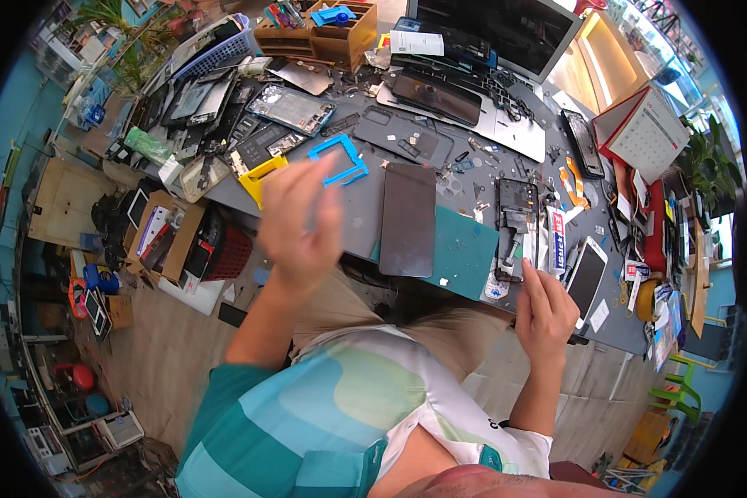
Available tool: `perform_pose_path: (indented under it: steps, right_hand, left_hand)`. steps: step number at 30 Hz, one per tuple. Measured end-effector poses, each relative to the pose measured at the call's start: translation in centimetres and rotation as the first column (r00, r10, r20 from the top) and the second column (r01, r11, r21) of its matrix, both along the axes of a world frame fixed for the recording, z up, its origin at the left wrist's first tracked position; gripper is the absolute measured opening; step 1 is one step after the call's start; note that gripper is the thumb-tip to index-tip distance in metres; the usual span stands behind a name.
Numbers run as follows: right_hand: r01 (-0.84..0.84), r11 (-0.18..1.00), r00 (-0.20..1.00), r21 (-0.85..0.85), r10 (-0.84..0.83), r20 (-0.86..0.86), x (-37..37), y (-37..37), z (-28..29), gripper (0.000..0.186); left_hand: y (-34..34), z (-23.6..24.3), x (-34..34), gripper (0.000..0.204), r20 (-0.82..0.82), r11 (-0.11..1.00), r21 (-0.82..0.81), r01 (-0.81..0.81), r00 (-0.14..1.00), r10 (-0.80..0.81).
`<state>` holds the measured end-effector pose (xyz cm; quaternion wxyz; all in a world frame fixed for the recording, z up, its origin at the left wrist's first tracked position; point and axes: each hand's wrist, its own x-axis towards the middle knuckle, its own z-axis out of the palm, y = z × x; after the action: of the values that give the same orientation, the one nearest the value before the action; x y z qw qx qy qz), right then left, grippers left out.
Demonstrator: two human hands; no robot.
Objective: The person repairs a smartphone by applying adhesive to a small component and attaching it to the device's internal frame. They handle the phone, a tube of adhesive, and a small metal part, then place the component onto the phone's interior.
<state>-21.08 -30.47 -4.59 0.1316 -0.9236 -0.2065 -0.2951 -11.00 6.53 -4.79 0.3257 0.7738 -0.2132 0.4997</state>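
My left hand is raised over the desk's near edge, just below a blue plastic frame and a yellow one. Motion blurs its curled fingers, so I cannot tell what, if anything, they hold. Right of it lies a dark phone panel, upright in the picture, partly over a teal mat. My right hand has its fingers together at the lower end of a disassembled phone, beside a white-and-blue tube; whatever is at the fingertips is too small to name. A white phone lies farther right.
Phone parts crowd the grey desk. Behind are a laptop, wooden organiser and blue basket. A desk calendar stands right. Cardboard box and red basket sit left, below desk height.
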Motion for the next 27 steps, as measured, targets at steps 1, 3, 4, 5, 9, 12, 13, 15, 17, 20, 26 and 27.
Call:
perform_pose_path:
  steps: [1,3,4,5,9,12,13,15,17,20,26,27]
  right_hand:
    - [-0.007,1.0,1.0,0.01,0.007,-0.007,-0.1,-0.1,0.2,0.055]
    - [-0.029,0.999,0.999,0.035,0.03,-0.027,0.0,-0.3,0.8,0.054]
    - [-0.047,0.998,0.998,0.039,0.048,-0.032,0.2,-0.4,1.3,0.053]
    - [-0.061,0.997,0.997,0.045,0.063,-0.043,0.2,-0.4,1.8,0.052]
    - [-0.168,0.984,0.973,0.052,0.174,-0.151,1.2,-0.6,4.9,0.043]
    - [-0.25,0.968,0.951,-0.027,0.24,-0.193,3.5,-0.3,7.8,0.039]
    - [-0.271,0.961,0.942,-0.046,0.255,-0.219,4.5,-0.2,9.0,0.039]
    - [-0.328,0.938,0.928,-0.111,0.298,-0.225,7.7,0.3,10.9,0.036]
    - [-0.36,0.903,0.926,-0.232,0.316,-0.206,11.6,0.9,12.7,0.035]
    - [-0.44,0.844,0.896,-0.305,0.39,-0.215,18.4,2.5,14.8,0.038]
    - [-0.577,0.774,0.808,-0.262,0.495,-0.318,29.8,7.4,17.1,0.039]
    - [-0.605,0.768,0.781,-0.21,0.52,-0.347,31.1,8.1,17.2,0.038]
  left_hand:
    - [1.5,-1.2,-1.5,0.029,0.022,0.996,-0.085,-0.035,0.999,0.037]
    - [4.2,-4.2,-4.7,0.029,0.036,0.965,-0.225,-0.137,0.988,0.149]
    - [4.8,-6.2,-6.2,0.026,-0.035,0.935,-0.309,-0.173,0.985,0.171]
    - [5.6,-8.1,-7.8,0.025,-0.125,0.897,-0.379,-0.225,0.973,0.192]
    - [7.1,-16.2,-11.0,0.036,-0.619,0.901,-0.072,-0.427,0.728,0.295]
    - [7.0,-22.0,-9.5,0.062,-0.735,0.887,0.115,-0.446,0.562,0.378]
    - [7.1,-23.7,-9.1,0.073,-0.809,0.872,0.14,-0.47,0.453,0.374]
    - [8.3,-26.6,-7.0,0.075,-0.809,0.829,0.263,-0.494,0.355,0.469]
    - [10.2,-29.1,-5.7,0.075,-0.841,0.843,0.321,-0.431,0.279,0.463]
    - [14.8,-31.4,-3.8,0.069,-0.888,0.932,0.229,-0.28,0.332,0.318]
    - [16.5,-29.2,-4.2,0.07,-0.923,0.953,0.273,-0.13,0.244,0.298]
    - [16.4,-27.7,-4.3,0.07,-0.93,0.95,0.292,-0.112,0.196,0.31]
